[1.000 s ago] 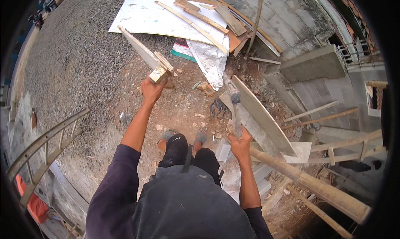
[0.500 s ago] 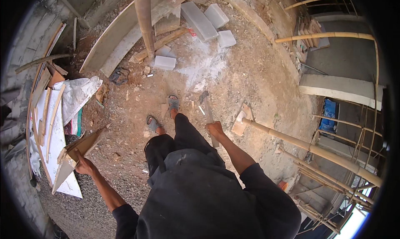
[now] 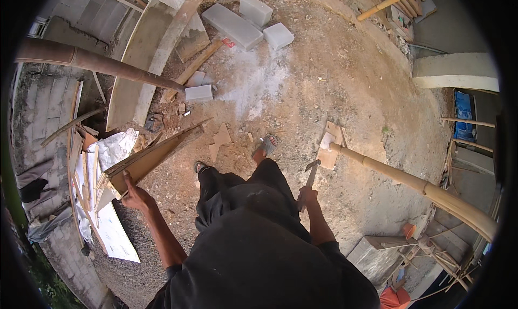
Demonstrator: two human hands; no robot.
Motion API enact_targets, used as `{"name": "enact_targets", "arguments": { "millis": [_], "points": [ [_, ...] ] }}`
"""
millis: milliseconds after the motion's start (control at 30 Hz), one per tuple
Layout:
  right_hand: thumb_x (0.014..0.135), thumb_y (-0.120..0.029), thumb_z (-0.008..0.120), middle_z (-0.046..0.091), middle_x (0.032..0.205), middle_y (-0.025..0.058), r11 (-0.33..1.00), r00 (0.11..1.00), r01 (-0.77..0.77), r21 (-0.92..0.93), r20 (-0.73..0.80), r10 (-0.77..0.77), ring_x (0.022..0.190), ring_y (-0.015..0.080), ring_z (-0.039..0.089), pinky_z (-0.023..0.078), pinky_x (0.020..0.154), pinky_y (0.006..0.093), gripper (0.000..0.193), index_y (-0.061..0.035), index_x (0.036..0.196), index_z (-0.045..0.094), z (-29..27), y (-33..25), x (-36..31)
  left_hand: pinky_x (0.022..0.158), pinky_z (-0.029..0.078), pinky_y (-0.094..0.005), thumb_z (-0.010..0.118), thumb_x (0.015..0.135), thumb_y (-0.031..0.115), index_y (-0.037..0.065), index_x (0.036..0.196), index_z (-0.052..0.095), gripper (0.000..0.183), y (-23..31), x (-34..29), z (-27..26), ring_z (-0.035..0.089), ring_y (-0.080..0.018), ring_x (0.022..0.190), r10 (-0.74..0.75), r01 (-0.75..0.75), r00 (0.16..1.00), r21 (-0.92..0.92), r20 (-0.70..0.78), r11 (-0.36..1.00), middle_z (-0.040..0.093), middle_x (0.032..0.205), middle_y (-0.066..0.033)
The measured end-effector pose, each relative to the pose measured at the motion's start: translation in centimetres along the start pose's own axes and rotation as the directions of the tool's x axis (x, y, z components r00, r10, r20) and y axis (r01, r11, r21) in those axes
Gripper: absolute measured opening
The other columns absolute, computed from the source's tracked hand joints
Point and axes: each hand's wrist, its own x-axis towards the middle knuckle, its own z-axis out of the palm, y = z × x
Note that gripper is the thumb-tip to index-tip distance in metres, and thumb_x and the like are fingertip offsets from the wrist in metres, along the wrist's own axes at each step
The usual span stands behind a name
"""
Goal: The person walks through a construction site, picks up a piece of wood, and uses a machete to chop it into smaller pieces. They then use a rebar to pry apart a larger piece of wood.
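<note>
On the left, my left hand (image 3: 138, 197) grips the near end of a long wooden board (image 3: 156, 160) with rough, split edges. My thumb lies along its face, while the other fingers are partly hidden. The board tilts up and points forward to the right. At my right side, my right hand (image 3: 307, 196) is closed round the grip of a hammer-like tool (image 3: 312, 171) with a small dark head, held head forward. Whether it is a hammer or a hatchet I cannot tell. Both hands are off the ground, apart from each other.
A bamboo pole (image 3: 399, 174) slants up from a wooden pad (image 3: 328, 150) at right. Another post (image 3: 108, 69) stands at left. Pale blocks (image 3: 232, 26) lie ahead on the dirt. A white sheet with wood strips (image 3: 120, 239) is beside the left wall. Something red-orange (image 3: 395, 298) shows lower right.
My view has turned and my feet have stepped. The board has swung out, its far end reaching farther forward and right. The tool has moved right, nearer the bamboo pole's pad.
</note>
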Motion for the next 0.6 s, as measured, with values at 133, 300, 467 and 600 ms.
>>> {"name": "enact_targets", "arguments": {
  "millis": [133, 300, 467, 600],
  "points": [
    [0.079, -0.004, 0.072, 0.055, 0.06, 0.0087, 0.948, 1.0, 0.005, -0.317, -0.025, -0.013, 0.047, 0.0225, 0.057, 0.049, 0.046, 0.0381, 0.012, 0.0012, 0.073, 0.064, -2.2, -7.0, 1.0, 0.086, 0.055, -0.0353, 0.087, 0.085, 0.028, -0.014, 0.099, 0.073, 0.046, 3.2, -7.8, 10.8, 0.067, -0.0199, 0.088, 0.146, -0.147, 0.989, 0.02, 0.03, 0.989, 0.074, 0.102, -0.0196],
    [0.081, -0.006, 0.074, 0.059, 0.06, 0.0086, 0.943, 0.993, 0.122, -0.311, 0.047, -0.112, 0.045, 0.0197, 0.057, 0.047, 0.042, 0.034, 0.011, 0.003, 0.077, 0.07, -7.3, -18.0, 6.1, 0.09, 0.056, -0.0386, 0.087, 0.084, 0.027, -0.014, 0.103, 0.07, 0.049, 8.2, -18.4, 25.7, 0.069, -0.0224, 0.092, -0.059, 0.119, 0.967, -0.235, 0.247, 0.965, 0.072, 0.109, -0.0223],
    [0.08, -0.007, 0.075, 0.059, 0.061, 0.006, 0.971, 0.967, 0.215, -0.106, -0.115, -0.227, 0.045, 0.0178, 0.057, 0.045, 0.039, 0.0324, 0.014, 0.0041, 0.079, 0.068, -7.4, -30.7, 11.2, 0.068, 0.05, -0.0302, 0.086, 0.085, 0.031, -0.013, 0.104, 0.065, 0.052, 12.6, -27.6, 40.4, 0.06, -0.0139, 0.077, -0.093, 0.216, 0.854, -0.186, 0.513, 0.959, 0.07, 0.099, -0.0149],
    [0.083, -0.009, 0.074, 0.058, 0.065, 0.0035, 0.958, 0.952, 0.284, 0.04, -0.134, -0.276, 0.047, 0.0142, 0.055, 0.044, 0.041, 0.03, 0.013, 0.0015, 0.086, 0.067, -8.0, -38.7, 14.9, 0.07, 0.048, -0.0284, 0.086, 0.086, 0.031, -0.013, 0.12, 0.051, 0.066, 16.8, -36.0, 51.9, 0.057, -0.0123, 0.08, 0.011, 0.198, 0.751, -0.242, 0.66, 0.95, 0.067, 0.106, -0.0138]
  ]
}}
